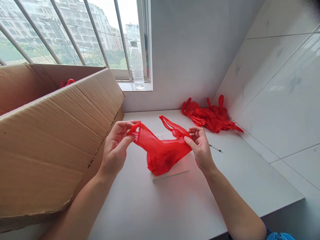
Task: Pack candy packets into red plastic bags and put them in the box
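Observation:
A thin red plastic bag [165,151] is stretched between my two hands above the white table. My left hand [116,145] pinches one of its handle loops. On the other side, my right hand [200,146] grips the bag's edge between thumb and fingers, beside a second loop that sticks up. The bag's lower part sags and is bunched; whether anything lies inside I cannot tell. Below it, partly covered, lies a white pad or sheet of paper [172,172]. A pen [215,148] rests just beyond my right hand, partly hidden by it.
A large open cardboard box [50,140] takes up the left side, with some red plastic [68,82] inside. Several crumpled red bags [210,115] lie against the back wall at the right. A clear water bottle [137,66] stands on the sill of the barred window.

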Action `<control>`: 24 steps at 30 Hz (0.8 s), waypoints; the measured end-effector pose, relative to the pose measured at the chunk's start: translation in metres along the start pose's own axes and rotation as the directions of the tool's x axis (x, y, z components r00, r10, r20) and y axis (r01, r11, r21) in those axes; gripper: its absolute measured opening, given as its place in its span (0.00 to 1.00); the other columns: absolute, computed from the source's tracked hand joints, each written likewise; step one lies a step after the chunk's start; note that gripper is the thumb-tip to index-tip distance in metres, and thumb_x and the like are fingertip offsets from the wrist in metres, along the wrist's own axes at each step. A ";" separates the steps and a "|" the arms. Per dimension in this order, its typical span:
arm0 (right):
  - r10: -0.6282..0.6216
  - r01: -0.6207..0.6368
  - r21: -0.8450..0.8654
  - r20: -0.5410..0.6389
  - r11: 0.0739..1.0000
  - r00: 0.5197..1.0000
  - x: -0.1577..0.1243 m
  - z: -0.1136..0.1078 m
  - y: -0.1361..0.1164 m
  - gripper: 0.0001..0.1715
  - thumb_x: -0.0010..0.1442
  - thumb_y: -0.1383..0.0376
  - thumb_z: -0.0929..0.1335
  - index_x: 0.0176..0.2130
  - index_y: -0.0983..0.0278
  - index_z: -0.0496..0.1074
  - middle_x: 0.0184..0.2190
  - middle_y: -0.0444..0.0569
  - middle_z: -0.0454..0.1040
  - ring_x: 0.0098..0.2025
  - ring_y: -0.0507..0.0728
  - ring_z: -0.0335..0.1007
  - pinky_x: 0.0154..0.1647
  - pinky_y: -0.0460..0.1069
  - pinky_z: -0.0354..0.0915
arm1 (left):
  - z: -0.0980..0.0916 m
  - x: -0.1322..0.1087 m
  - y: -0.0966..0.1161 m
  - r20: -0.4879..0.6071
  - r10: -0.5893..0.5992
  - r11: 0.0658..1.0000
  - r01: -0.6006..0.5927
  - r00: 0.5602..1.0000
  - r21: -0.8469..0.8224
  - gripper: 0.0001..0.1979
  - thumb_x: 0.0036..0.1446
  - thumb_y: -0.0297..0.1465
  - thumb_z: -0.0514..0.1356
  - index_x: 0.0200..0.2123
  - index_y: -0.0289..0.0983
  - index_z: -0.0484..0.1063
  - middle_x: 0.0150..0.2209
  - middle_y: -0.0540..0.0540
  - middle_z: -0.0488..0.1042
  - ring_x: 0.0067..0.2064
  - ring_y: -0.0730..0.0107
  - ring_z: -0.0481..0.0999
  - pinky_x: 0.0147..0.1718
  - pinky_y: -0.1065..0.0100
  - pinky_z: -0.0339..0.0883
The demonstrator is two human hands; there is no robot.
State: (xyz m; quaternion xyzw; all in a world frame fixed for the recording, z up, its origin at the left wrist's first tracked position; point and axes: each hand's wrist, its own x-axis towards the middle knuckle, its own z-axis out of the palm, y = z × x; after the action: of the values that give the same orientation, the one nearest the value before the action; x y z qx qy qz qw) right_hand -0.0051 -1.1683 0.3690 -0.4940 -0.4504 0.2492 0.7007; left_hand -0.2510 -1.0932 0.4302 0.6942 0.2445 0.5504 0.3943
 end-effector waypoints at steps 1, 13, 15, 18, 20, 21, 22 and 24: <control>-0.029 0.031 -0.037 0.032 0.999 0.999 -0.004 0.003 -0.002 0.15 0.59 0.61 0.70 0.46 0.56 0.65 0.42 0.45 0.69 0.40 0.53 0.69 0.40 0.50 0.69 | 0.002 -0.003 0.005 0.113 0.033 0.999 -0.037 0.993 0.033 0.12 0.59 0.27 0.58 0.47 0.42 0.70 0.52 0.43 0.74 0.52 0.60 0.73 0.41 0.65 0.71; -0.388 0.601 -0.624 0.459 0.499 0.799 -0.003 -0.021 -0.016 0.20 0.56 0.82 0.60 0.32 0.61 0.73 0.51 0.49 0.71 0.45 0.59 0.64 0.43 0.56 0.68 | 0.016 -0.023 0.037 0.758 -0.115 0.753 -0.441 0.642 0.489 0.16 0.57 0.26 0.45 0.41 0.40 0.70 0.22 0.53 0.68 0.23 0.68 0.65 0.33 0.65 0.60; -0.341 0.597 -0.608 0.493 0.523 0.801 -0.005 -0.021 -0.019 0.19 0.58 0.81 0.61 0.33 0.61 0.73 0.52 0.49 0.71 0.47 0.59 0.65 0.43 0.56 0.69 | 0.018 -0.026 0.036 0.713 -0.170 0.671 -0.450 0.680 0.589 0.16 0.63 0.32 0.46 0.47 0.41 0.70 0.23 0.52 0.70 0.23 0.67 0.66 0.28 0.67 0.56; -0.228 0.588 -0.578 0.576 0.566 0.785 -0.011 -0.020 -0.026 0.15 0.59 0.77 0.64 0.34 0.59 0.74 0.57 0.47 0.68 0.52 0.60 0.64 0.45 0.56 0.70 | 0.025 -0.031 0.026 0.665 -0.160 0.556 -0.490 0.730 0.671 0.17 0.66 0.45 0.50 0.43 0.42 0.74 0.22 0.52 0.69 0.22 0.69 0.66 0.27 0.66 0.55; -0.118 0.572 -0.573 0.638 0.587 0.761 -0.017 -0.020 -0.029 0.11 0.59 0.73 0.67 0.34 0.57 0.75 0.60 0.45 0.66 0.54 0.61 0.64 0.46 0.57 0.71 | 0.030 -0.033 0.016 0.680 -0.081 0.502 -0.560 0.729 0.660 0.17 0.66 0.45 0.53 0.35 0.41 0.75 0.22 0.52 0.69 0.23 0.70 0.66 0.31 0.65 0.58; -0.058 0.561 -0.579 0.663 0.592 0.746 -0.019 -0.020 -0.030 0.09 0.58 0.71 0.69 0.34 0.57 0.75 0.61 0.44 0.65 0.55 0.62 0.64 0.46 0.58 0.71 | 0.032 -0.033 0.011 0.691 -0.036 0.477 -0.595 0.722 0.647 0.17 0.67 0.42 0.53 0.32 0.41 0.75 0.23 0.51 0.70 0.24 0.71 0.67 0.34 0.64 0.59; -0.006 0.551 -0.592 0.678 0.589 0.735 -0.021 -0.019 -0.029 0.06 0.57 0.69 0.71 0.34 0.57 0.75 0.63 0.44 0.64 0.55 0.62 0.64 0.45 0.58 0.72 | 0.034 -0.033 0.007 0.697 0.004 0.454 -0.622 0.717 0.638 0.17 0.68 0.38 0.52 0.30 0.41 0.74 0.24 0.51 0.70 0.25 0.71 0.67 0.36 0.63 0.60; 0.045 0.541 -0.640 0.667 0.546 0.744 -0.022 -0.017 -0.025 0.06 0.55 0.68 0.72 0.35 0.57 0.74 0.64 0.45 0.63 0.55 0.64 0.64 0.38 0.56 0.73 | 0.035 -0.031 0.001 0.697 0.061 0.425 -0.650 0.715 0.630 0.16 0.68 0.32 0.50 0.29 0.40 0.73 0.26 0.50 0.70 0.26 0.71 0.67 0.39 0.62 0.60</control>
State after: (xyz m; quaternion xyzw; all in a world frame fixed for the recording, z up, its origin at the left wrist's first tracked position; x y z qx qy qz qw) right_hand -0.0028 -1.2038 0.3814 -0.5711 -0.7827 0.0541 0.2415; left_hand -0.2260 -1.1277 0.4109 0.9605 0.1845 0.1934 -0.0771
